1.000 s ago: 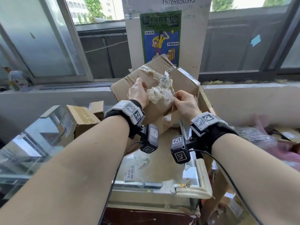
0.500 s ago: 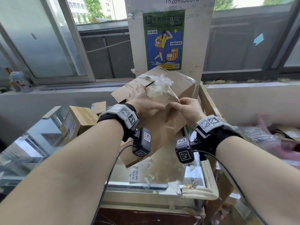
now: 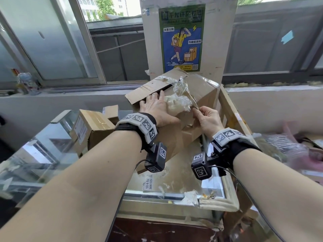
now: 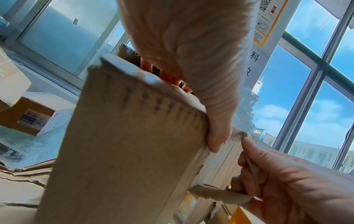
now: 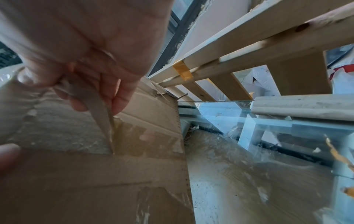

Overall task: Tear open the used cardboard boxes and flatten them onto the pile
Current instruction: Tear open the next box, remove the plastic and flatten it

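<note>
A used cardboard box (image 3: 202,95) stands tilted on the glass case, one top flap lifted. Crumpled clear tape (image 3: 178,102) hangs from its top seam. My left hand (image 3: 157,103) lies on the box top, fingertips hooked into the gap under the flap, thumb down the near face. In the left wrist view the left hand (image 4: 191,53) grips the box (image 4: 124,144) by its upper edge. My right hand (image 3: 198,110) pinches a strip of tape (image 5: 95,103) and holds it pulled off the box's near side (image 5: 86,181).
A smaller closed box (image 3: 90,126) sits on the glass case (image 3: 35,154) at the left. A wooden slat frame (image 3: 230,109) stands right of the box. Behind it is a poster panel (image 3: 181,37), and plastic wrap and cardboard scraps (image 3: 288,145) lie at the right.
Both hands have left the tape wad. The left hand moved up onto the box top and hooked into the flap gap. The right hand dropped to the near side and took a tape strip.
</note>
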A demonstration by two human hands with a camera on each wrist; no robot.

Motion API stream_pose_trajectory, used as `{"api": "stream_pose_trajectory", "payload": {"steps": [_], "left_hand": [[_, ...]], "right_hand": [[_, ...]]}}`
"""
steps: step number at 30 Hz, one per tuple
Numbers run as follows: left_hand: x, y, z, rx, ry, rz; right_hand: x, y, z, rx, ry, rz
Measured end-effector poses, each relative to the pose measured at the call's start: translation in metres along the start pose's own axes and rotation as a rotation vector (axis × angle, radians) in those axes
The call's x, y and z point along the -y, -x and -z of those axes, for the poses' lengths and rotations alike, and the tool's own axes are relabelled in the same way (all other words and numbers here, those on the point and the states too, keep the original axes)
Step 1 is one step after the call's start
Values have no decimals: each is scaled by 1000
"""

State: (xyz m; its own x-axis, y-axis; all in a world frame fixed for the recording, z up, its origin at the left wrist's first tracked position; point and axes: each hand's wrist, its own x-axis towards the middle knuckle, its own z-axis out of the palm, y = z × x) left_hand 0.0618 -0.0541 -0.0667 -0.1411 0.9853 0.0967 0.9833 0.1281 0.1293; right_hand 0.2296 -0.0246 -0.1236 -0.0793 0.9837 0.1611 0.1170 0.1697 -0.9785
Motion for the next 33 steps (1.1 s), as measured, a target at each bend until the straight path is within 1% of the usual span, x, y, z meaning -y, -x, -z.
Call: {"api": "stream_pose_trajectory", "payload": {"steps": [5, 10, 11, 13, 16, 18, 21, 24, 25, 26, 29, 31, 33], "left_hand": [[3, 1, -1, -1, -4, -9], [-3, 1, -3, -21, -3, 2], [-3, 1, -3, -32, 5, 5], [-1, 0, -4, -50, 26, 7], [-1, -2, -9, -16, 25, 8], [-5, -2, -11, -15, 11, 0], [-8, 2, -15, -113, -1, -68], [-11, 6, -23, -186, -33, -135], [-12, 6, -25, -179, -51, -142], [-13, 6, -27, -145, -78, -134], [-13, 4, -28, -15, -176, -65], [-12, 4, -27, -12, -223, -23], [-11, 3, -28, -38, -241, 1]], "right_hand": [[-4, -3, -7, 34, -33, -71], [-5, 1, -10, -7, 37, -109], [-6, 3, -9, 9, 43, -134], [-10, 7, -4, 101, 105, -167], [-20, 10, 3, 229, 270, -157], [-24, 12, 4, 267, 329, -160], [-27, 14, 3, 228, 404, -124], [-28, 11, 0, 191, 466, -142], [-30, 8, -2, 186, 478, -136], [-31, 7, -5, 189, 470, -127], [-31, 9, -11, 206, 409, -82], [-32, 10, -13, 200, 392, -56], [-31, 12, -13, 201, 378, -49]]}}
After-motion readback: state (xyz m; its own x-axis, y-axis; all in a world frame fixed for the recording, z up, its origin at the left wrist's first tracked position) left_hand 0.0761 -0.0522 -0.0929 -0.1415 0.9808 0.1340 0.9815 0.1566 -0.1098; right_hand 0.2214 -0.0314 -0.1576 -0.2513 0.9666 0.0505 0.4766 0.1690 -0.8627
